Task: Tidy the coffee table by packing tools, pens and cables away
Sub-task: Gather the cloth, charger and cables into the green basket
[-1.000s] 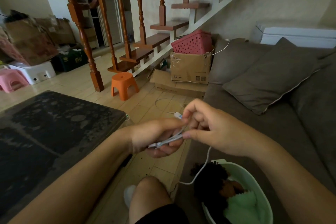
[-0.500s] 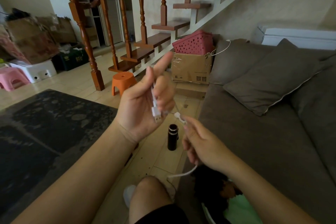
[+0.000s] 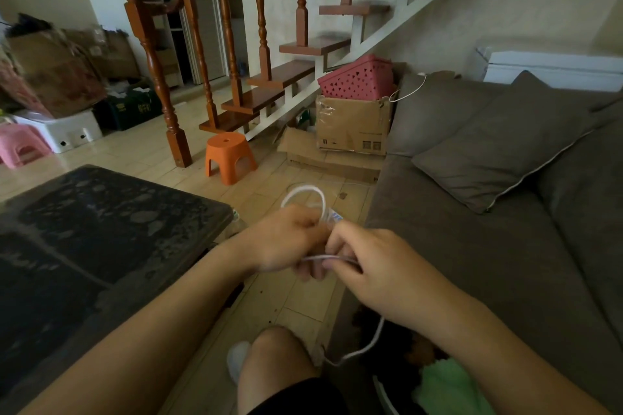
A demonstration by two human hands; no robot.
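Left hand at centre frame, fingers curled round the thin white plastic-jacketed cable, one loop standing up above the knuckles. Right hand touching it on the right, fingertips pinching a straight strand that runs between the two hands. Both hands grasping, neither released. Judged step: coiling the cable into a small hank so it packs away neat. The left acts as the former that bundles the loops, the right feeds and tensions the next turn. Loose tail drops from under the right hand toward lower centre of frame, so more to wind (tail end unclear, it runs into a dark area). Small white-and-blue bit between the hands by the loop, maybe a plug, too small to tell. Cable is smooth, round and springy-looking and holds a curve on its own, so it will likely spring open if the grip loosens. Dark mottled glossy-topped desk at left of frame, hands held off its edge over the beige tiled floor. Grey-brown fabric sofa at right, soft matte weave. Pale green fluffy thing in lower right corner, container unclear
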